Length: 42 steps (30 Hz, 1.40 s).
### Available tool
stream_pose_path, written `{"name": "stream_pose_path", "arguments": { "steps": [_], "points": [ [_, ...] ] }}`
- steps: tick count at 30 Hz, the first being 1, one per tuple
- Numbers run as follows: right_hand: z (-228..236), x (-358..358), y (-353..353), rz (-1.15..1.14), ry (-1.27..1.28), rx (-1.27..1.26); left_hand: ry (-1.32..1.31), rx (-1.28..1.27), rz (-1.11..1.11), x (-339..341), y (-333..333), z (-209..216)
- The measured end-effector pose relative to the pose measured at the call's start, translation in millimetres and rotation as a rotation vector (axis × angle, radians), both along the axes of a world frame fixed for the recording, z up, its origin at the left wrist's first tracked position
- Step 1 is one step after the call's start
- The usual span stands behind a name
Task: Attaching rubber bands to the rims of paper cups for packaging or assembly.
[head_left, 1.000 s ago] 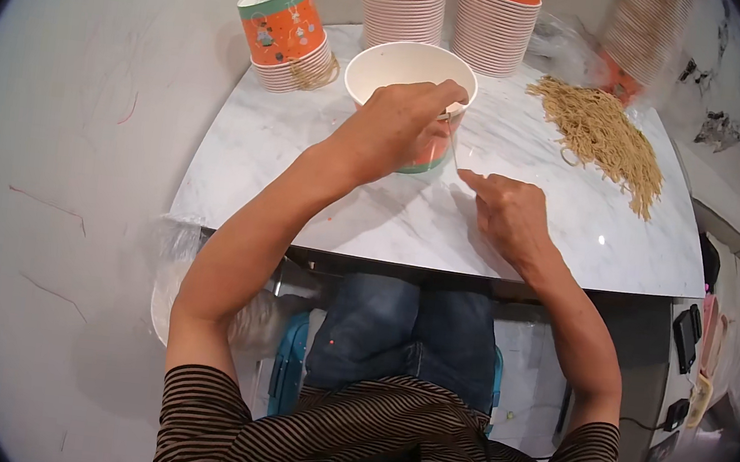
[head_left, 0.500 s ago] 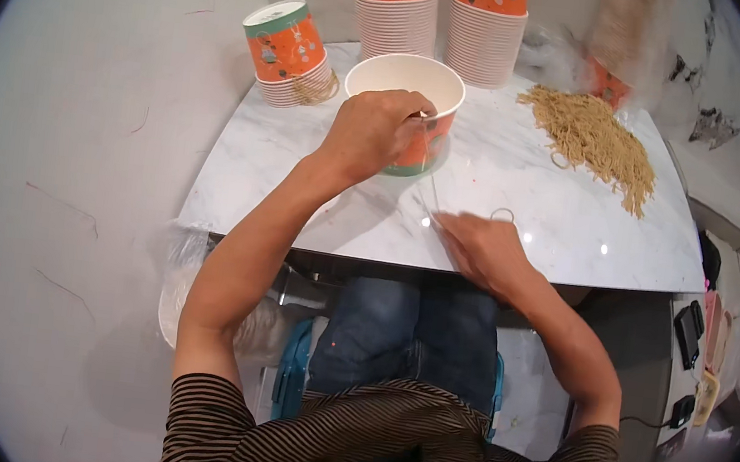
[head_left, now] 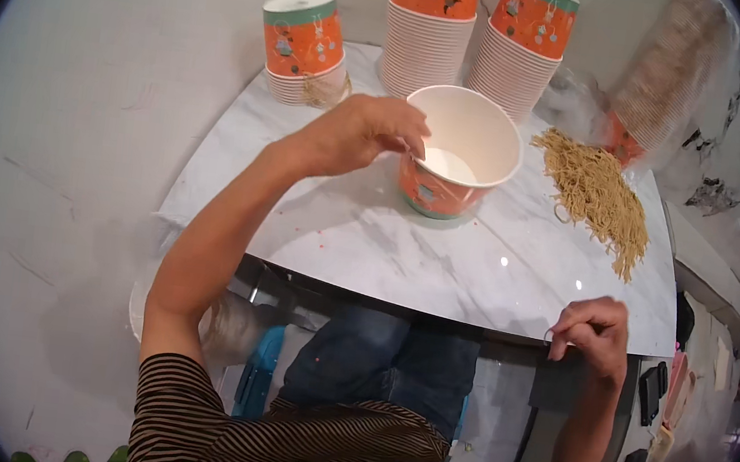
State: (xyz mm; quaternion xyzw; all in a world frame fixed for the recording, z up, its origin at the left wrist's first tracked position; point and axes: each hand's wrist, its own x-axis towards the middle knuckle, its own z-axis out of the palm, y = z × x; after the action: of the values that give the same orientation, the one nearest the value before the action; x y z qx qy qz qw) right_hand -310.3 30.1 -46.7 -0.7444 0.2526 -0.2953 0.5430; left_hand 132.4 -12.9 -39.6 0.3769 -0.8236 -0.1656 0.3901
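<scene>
An orange paper bucket with a green base and white inside stands on the white marbled table. My left hand is at its left rim, fingers bent and closed over the edge. To the right, at the table's front edge, my right hand is raised with its fingers curled in a pinch. A thin loop, seemingly a rubber band, shows at its fingertips. A heap of tan rubber bands lies on the table's right side, beyond my right hand.
Two tall stacks of upside-down paper buckets stand behind the bucket. A shorter stack with bands around it is at the back left. More stacked buckets in clear plastic lean at the back right.
My right hand has moved right and away from the bucket; a thin, clear strand stretched between my hands no longer shows. My left hand stays by the rim. The whole view has shifted.
</scene>
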Motion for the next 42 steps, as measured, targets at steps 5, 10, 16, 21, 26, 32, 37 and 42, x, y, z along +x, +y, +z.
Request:
{"name": "stream_pose_path", "arguments": {
  "steps": [5,10,16,21,26,32,37,42],
  "points": [
    [20,37,-38,0.075,-0.371,-0.012,-0.104,-0.459,0.217,-8,-9,0],
    [26,63,-79,0.048,-0.459,0.003,-0.002,-0.772,0.187,-64,33,-17],
    [47,89,-96,0.030,-0.590,0.063,-0.163,-0.727,-0.065,-129,57,-29],
    [58,97,-104,0.057,-0.676,0.050,-0.234,-0.716,0.143,-130,28,-30],
    [41,88,-131,-0.146,-0.702,0.124,-0.416,-0.579,0.041,-97,11,-27],
    [-9,82,-165,-0.054,-0.754,0.386,-0.477,-0.440,0.022,-29,-3,0],
    [-26,93,-157,-0.028,-0.694,0.482,-0.470,-0.405,0.140,-32,-5,15],
    [-29,98,-146,0.074,-0.704,0.560,-0.232,-0.634,0.122,-95,10,5]
  ]
}}
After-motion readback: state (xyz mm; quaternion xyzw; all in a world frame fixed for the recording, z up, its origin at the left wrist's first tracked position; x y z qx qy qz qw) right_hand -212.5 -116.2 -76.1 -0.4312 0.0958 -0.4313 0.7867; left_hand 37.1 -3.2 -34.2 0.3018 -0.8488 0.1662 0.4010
